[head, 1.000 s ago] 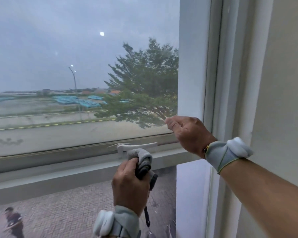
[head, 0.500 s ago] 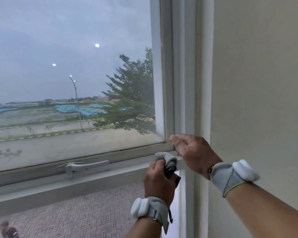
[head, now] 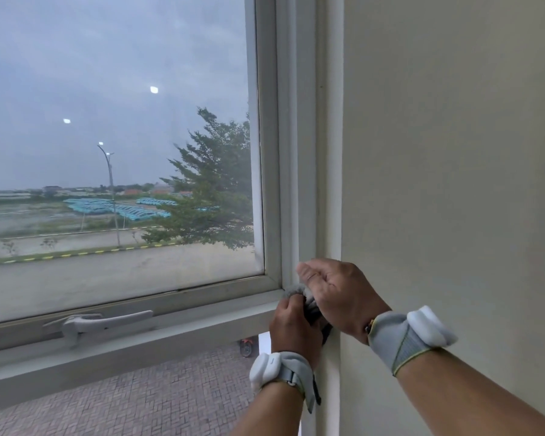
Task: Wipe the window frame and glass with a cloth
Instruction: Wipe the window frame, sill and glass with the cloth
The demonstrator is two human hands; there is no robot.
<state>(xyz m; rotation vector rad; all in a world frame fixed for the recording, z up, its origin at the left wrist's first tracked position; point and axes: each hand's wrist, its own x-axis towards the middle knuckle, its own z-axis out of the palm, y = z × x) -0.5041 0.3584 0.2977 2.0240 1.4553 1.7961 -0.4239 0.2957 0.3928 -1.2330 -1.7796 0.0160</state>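
Observation:
A white window frame (head: 291,152) holds a large glass pane (head: 123,136) that looks out on a road and a tree. My left hand (head: 291,328) grips a bunched grey cloth (head: 296,291) and presses it into the frame's lower right corner. My right hand (head: 337,294) lies just above and to the right of the cloth, its fingers loosely curved against the upright of the frame. The right hand hides part of the cloth. Both wrists wear grey bands with white pods.
A white window handle (head: 101,322) lies along the bottom rail at the left. A plain cream wall (head: 453,184) fills the right side. Below the rail, a lower pane (head: 123,398) shows brick paving outside.
My left hand has slid the cloth to the right along the bottom rail, from the handle to the corner. My right hand stays on the upright. The view has turned right.

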